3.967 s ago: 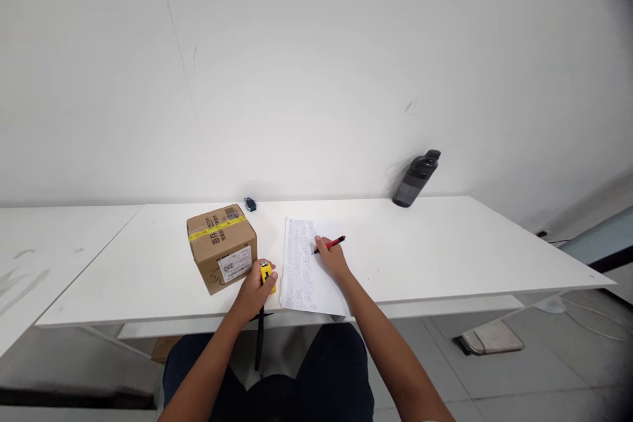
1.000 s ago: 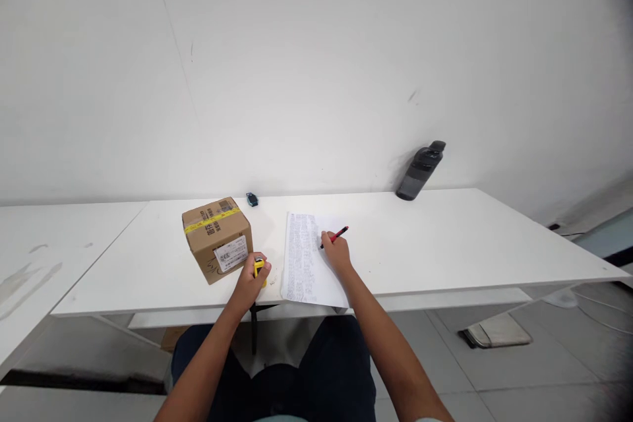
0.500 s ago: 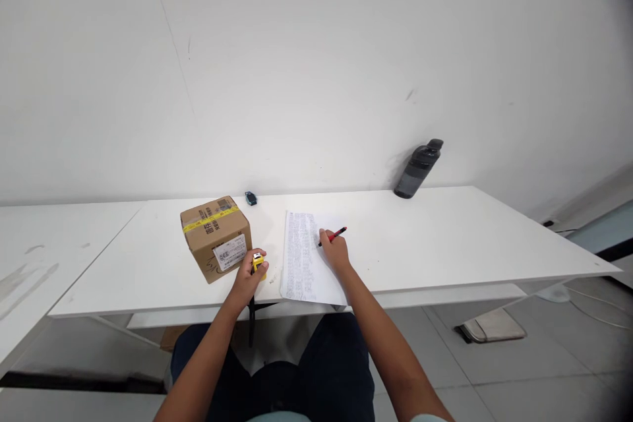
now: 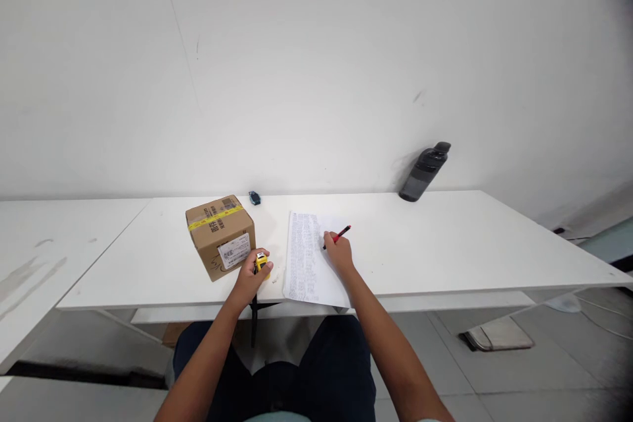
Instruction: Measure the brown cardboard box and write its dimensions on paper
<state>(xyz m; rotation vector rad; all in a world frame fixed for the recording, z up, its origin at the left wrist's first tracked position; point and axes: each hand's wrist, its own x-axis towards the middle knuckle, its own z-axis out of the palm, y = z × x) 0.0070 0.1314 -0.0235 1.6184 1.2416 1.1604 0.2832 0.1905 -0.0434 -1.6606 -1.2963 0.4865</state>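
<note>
My left hand (image 4: 250, 277) is closed around a small yellow tape measure (image 4: 262, 263), right beside a cardboard box (image 4: 221, 235) with yellow tape and a white label. A black strap hangs from the tape measure over the table's front edge. My right hand (image 4: 338, 251) grips a red pen (image 4: 339, 235) with its tip on a sheet of paper (image 4: 306, 257) covered in handwriting. All of this lies on a white table (image 4: 445, 244).
A dark water bottle (image 4: 425, 171) leans against the wall at the back right. A small blue object (image 4: 254, 198) lies behind the box. A second white table (image 4: 49, 244) adjoins on the left. A flat grey thing (image 4: 497, 336) lies on the floor.
Both hands have stayed about where they were, the left on the tape measure, the right with the pen on the paper. The view has shifted slightly.
</note>
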